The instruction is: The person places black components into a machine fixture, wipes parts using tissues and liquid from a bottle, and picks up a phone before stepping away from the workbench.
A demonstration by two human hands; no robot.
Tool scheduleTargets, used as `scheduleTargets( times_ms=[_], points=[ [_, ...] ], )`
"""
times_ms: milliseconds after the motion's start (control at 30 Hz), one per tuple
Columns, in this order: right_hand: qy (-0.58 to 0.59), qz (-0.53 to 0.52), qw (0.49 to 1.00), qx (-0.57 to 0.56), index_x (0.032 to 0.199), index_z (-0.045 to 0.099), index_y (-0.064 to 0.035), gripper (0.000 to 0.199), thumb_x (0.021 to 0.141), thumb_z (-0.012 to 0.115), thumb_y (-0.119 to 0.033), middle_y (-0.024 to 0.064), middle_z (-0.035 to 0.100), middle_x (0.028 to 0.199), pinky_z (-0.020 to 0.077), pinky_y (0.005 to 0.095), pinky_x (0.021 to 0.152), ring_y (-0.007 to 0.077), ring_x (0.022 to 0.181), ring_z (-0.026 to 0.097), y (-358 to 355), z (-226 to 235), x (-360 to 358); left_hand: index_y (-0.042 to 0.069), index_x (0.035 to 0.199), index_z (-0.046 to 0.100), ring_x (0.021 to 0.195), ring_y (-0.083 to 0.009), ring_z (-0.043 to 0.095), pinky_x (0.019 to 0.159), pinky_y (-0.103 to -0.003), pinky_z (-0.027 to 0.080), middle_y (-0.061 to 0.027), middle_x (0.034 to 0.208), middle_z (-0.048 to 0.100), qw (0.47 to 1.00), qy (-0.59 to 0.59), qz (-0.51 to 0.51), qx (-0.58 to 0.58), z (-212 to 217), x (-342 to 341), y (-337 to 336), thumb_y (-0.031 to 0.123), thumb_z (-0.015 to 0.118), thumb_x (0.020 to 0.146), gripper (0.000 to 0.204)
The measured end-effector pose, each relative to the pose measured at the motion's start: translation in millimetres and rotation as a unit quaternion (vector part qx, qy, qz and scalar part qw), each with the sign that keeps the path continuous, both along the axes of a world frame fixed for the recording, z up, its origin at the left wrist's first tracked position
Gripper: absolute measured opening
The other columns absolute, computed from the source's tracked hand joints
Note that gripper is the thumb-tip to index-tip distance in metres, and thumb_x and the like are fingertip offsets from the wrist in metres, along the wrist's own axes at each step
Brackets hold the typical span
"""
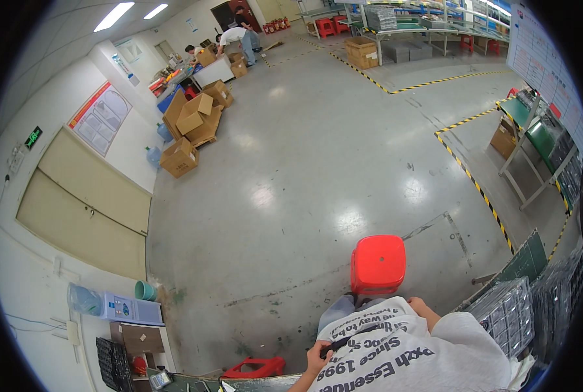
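My left hand (319, 358) is at the front of my grey printed T-shirt (409, 353). Its fingers are closed round the end of a black strap-like thing (350, 340) that lies across the shirt; its exact kind is unclear. Beside the shirt's hem, on the other side, is my right hand (422, 307). Its fingers are mostly hidden, so what it touches does not show. Just ahead of my feet stands a red plastic stool (378, 262).
Clear plastic trays (504, 317) are stacked close on my right by a green bench edge (530, 258). Another red stool (259, 368) is at lower left, near a water dispenser (131, 310). Cardboard boxes (179, 158) line the left wall; people (235, 38) work far off.
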State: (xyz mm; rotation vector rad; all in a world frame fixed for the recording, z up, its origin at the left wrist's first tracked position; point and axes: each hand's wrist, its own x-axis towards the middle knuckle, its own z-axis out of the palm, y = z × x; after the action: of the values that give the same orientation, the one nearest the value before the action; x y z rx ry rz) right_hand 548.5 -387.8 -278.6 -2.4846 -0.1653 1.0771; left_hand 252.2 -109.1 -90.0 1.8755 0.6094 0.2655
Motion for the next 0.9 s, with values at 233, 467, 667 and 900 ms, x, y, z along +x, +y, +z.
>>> scheduleTargets(
  times_ms=[233, 467, 667, 900],
  points=[
    [-0.009, 0.003, 1.0, 0.002, 0.091, 0.068, -0.0063, 0.033, 0.074, 0.059, -0.033, 0.018, 0.065, 0.095, 0.0486, 0.0382, 0.079, 0.0332, 0.09, 0.062, -2.2, -5.0, 0.1, 0.003, 0.093, 0.056, 0.072, -0.0216, 0.064, 0.067, -0.03, 0.049, -0.0123, 0.083, 0.064, 1.0, -0.003, 0.023, 0.014, 14.0, 4.4, -6.6, 0.025, 0.068, 0.08, 0.028],
    [-0.012, 0.004, 1.0, 0.002, 0.091, 0.068, -0.0072, 0.032, 0.074, 0.059, -0.033, 0.018, 0.065, 0.095, 0.0488, 0.0383, 0.08, 0.033, 0.091, 0.062, -2.4, -5.0, -0.3, 0.004, 0.096, 0.055, 0.074, -0.0249, 0.063, 0.068, -0.031, 0.049, -0.0135, 0.086, 0.063, 0.999, 0.025, 0.03, 0.031, 11.3, 0.4, -8.5, 0.025, 0.069, 0.079, 0.03],
    [-0.012, 0.012, 1.0, -0.005, 0.091, 0.069, -0.0074, 0.032, 0.074, 0.059, -0.033, 0.0175, 0.065, 0.095, 0.0488, 0.0386, 0.08, 0.0332, 0.091, 0.062, -2.7, -7.4, 0.2, 0.004, 0.096, 0.055, 0.075, -0.0261, 0.063, 0.068, -0.031, 0.049, -0.0135, 0.087, 0.063, 0.998, 0.025, 0.029, 0.049, 6.7, -1.4, -9.5, 0.025, 0.071, 0.078, 0.032],
    [-0.008, 0.01, 1.0, -0.006, 0.092, 0.068, -0.0064, 0.033, 0.074, 0.059, -0.033, 0.0181, 0.065, 0.095, 0.0486, 0.0391, 0.08, 0.0333, 0.091, 0.061, -1.8, -1.1, 0.0, 0.004, 0.095, 0.054, 0.075, -0.0262, 0.063, 0.066, -0.031, 0.048, -0.013, 0.085, 0.063, 0.998, 0.022, 0.049, 0.04, -9.9, -7.1, -11.0, 0.025, 0.072, 0.077, 0.033]
  ],
)
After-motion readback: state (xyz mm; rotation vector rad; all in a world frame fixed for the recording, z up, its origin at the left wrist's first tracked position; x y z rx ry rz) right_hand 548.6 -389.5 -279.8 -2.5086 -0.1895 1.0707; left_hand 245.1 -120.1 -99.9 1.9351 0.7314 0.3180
